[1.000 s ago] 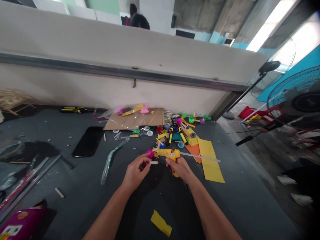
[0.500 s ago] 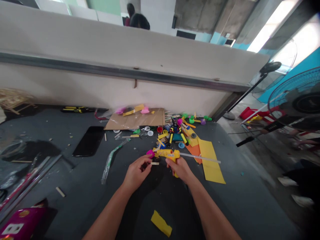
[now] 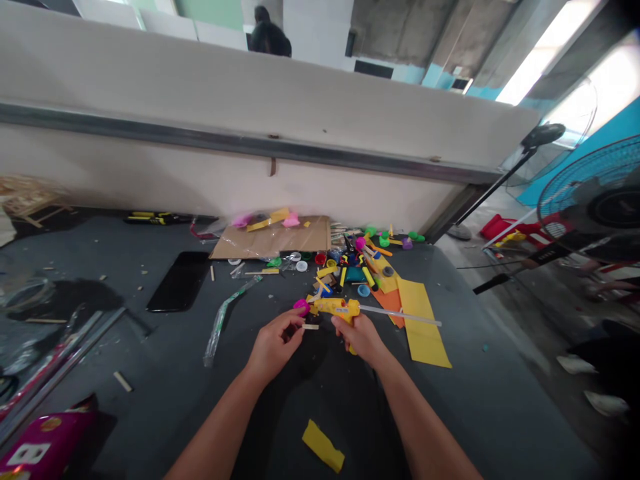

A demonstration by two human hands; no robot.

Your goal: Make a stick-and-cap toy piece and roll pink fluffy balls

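Yellow hot glue gun [image 3: 336, 307] | R hand [image 3: 361, 338] wrapping gun, bearing weight | L hand [image 3: 273, 347] pinching wood stick [image 3: 310, 327] between fingertips [image 3: 299, 322]

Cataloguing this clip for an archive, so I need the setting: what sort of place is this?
Likely a craft workshop: a yellow hot glue gun in the right hand, a yellow sheet, and scattered plastic caps on a dark workbench.

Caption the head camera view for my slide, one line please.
Head view: right hand grips a yellow glue gun, left hand holds a small wooden stick, craft scraps scattered beyond.
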